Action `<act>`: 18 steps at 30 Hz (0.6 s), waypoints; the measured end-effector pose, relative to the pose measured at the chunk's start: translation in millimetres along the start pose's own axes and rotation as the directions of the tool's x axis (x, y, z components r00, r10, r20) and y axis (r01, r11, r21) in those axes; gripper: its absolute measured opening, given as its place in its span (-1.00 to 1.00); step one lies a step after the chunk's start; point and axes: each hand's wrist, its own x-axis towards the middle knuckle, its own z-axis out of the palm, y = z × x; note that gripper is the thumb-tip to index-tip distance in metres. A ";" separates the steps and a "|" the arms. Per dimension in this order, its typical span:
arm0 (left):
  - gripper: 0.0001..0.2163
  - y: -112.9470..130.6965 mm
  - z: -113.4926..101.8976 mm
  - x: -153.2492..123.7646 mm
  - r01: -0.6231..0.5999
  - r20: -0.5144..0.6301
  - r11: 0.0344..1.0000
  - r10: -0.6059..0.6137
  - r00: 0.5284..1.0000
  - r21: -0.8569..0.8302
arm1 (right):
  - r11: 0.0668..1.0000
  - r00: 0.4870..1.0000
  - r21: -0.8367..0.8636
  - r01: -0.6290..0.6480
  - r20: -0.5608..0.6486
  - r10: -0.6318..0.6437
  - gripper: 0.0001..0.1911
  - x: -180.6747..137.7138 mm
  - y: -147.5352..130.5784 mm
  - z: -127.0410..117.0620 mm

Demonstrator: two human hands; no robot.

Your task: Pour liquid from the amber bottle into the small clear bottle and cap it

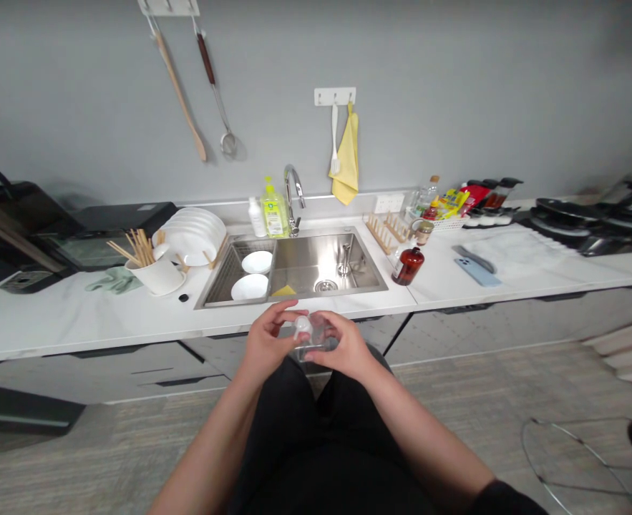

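In front of the sink's near edge I hold a small clear bottle (318, 335) with a rounded white cap (303, 325). It seems to lie tilted between my two hands, its cap to the left. My left hand (267, 340) is closed around the cap end, thumb at the cap and index finger raised. Around the clear body wrap the thumb and fingers of my right hand (348, 345). What is inside the bottle, if anything, is too blurred to tell.
Behind my hands is a steel sink (385, 282) with white bowls (251, 287) and a faucet (293, 193). A brown bottle (408, 266) and a blue phone (477, 272) lie right. Left stand a utensil holder (157, 277) and plates (187, 243).
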 end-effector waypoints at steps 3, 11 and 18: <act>-0.31 -1.9 0.3 -3.9 0.062 0.076 0.997 -0.059 0.995 -0.038 | 0.974 0.966 0.187 -0.125 0.246 0.076 -0.08 3.8 4.9 -13.0; -0.49 -23.4 11.4 -12.9 0.144 0.102 0.986 -0.136 0.986 -0.082 | 0.962 0.949 0.207 -0.179 0.294 0.114 -0.06 4.7 28.7 -25.0; -0.50 -34.9 6.7 -10.5 0.160 0.106 0.987 -0.156 0.982 -0.031 | 0.996 0.986 0.043 -0.073 0.156 0.066 -0.12 0.3 33.7 -8.8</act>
